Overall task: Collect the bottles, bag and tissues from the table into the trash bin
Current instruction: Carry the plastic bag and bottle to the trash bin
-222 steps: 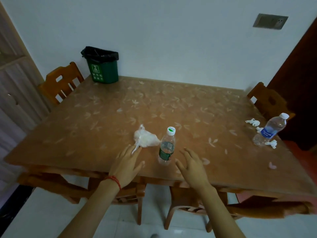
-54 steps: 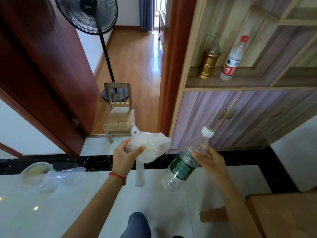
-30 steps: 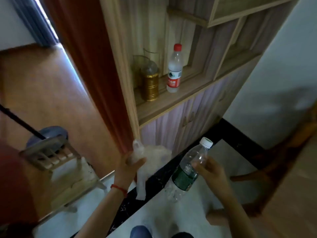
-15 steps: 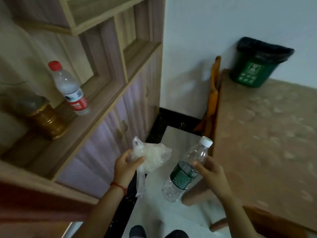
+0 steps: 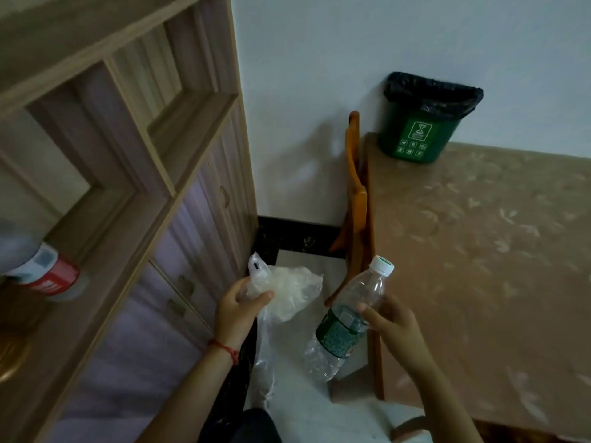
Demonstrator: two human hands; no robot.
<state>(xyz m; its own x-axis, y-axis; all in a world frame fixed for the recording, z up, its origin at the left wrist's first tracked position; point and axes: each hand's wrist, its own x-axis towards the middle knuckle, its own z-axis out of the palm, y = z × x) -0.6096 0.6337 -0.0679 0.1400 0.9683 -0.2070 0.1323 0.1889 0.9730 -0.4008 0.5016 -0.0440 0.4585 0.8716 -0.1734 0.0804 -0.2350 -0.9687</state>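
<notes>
My left hand [image 5: 238, 310] grips a crumpled clear plastic bag [image 5: 287, 289], whose tail hangs down toward the floor. My right hand [image 5: 395, 324] holds a clear plastic bottle [image 5: 347, 321] with a white cap and dark green label, tilted with its cap up and to the right. The green trash bin [image 5: 419, 135] with a black liner stands on the far left corner of the brown patterned table [image 5: 479, 266], well beyond both hands. No other bottle or tissues show in this view.
A wooden shelf and cabinet unit [image 5: 134, 193] fills the left side; a red-labelled bottle [image 5: 41, 273] stands on its shelf. An orange wooden chair [image 5: 355, 193] is tucked against the table's left edge. White floor tiles lie between cabinet and table.
The view has swung right and come closer to the table's left side, so the bin appears larger and nearer. Both hands keep the same hold on bag and bottle.
</notes>
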